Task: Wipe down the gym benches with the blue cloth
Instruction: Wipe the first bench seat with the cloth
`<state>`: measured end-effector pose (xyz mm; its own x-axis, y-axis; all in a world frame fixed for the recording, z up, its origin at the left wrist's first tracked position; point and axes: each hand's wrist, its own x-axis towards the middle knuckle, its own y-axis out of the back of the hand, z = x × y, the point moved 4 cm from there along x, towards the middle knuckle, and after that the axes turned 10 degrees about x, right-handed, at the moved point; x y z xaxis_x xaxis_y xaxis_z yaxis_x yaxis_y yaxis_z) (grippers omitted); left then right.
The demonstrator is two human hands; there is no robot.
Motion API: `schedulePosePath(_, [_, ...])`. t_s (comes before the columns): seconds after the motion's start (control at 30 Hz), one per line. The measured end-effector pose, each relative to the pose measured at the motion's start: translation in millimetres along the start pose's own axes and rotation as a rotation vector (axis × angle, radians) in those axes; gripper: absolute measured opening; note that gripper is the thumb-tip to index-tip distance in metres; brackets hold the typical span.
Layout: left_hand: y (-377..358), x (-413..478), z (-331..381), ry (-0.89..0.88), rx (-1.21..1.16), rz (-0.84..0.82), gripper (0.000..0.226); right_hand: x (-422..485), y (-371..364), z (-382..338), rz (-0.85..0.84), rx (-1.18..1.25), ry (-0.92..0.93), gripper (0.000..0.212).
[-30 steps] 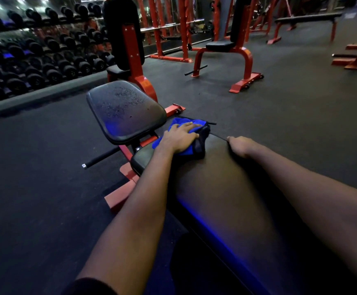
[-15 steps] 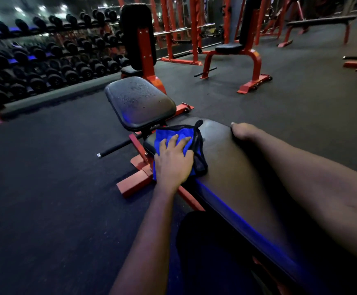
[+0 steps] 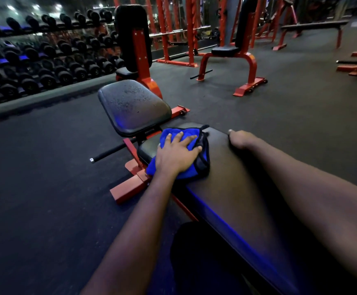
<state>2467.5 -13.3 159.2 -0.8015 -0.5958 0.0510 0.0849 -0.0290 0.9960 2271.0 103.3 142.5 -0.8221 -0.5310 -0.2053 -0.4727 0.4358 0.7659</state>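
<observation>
Since 1 second ago, my left hand (image 3: 176, 156) has drawn the blue microfibre cloth (image 3: 168, 133) from the end of the long black padded bench (image 3: 237, 188) to its left edge. The hand lies flat on the cloth, fingers spread, pressing. My right hand (image 3: 240, 139) curls over the right edge (bracing, I judge). The rest of the pad runs lengthwise toward me.

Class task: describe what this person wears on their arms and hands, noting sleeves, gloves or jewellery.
Both forearms are bare within the frame: no sleeves, gloves, watch or bands. The left hand and right hand show no rings; a pale nail shows on the right.
</observation>
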Motion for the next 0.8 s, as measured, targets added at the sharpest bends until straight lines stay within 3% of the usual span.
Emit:
schedulePosePath(0.3, [-0.9, 113.2, -16.0, -0.04, -0.073, -0.149, 0.061, 31.9, -4.1, 11.2, -0.005, -0.027, 0.004, 0.06])
schedulePosePath(0.57, [-4.6, 87.3, -90.9, 0.186, -0.202, -0.002, 0.05, 23.5, -2.8, 5.9, -0.003, -0.022, 0.0, 0.056])
schedulePosePath(0.8, [-29.0, -4.4, -103.7, 0.342, -0.627, 0.351, 0.04, 22.4, -5.4, 7.9, 0.005, -0.005, -0.023, 0.064])
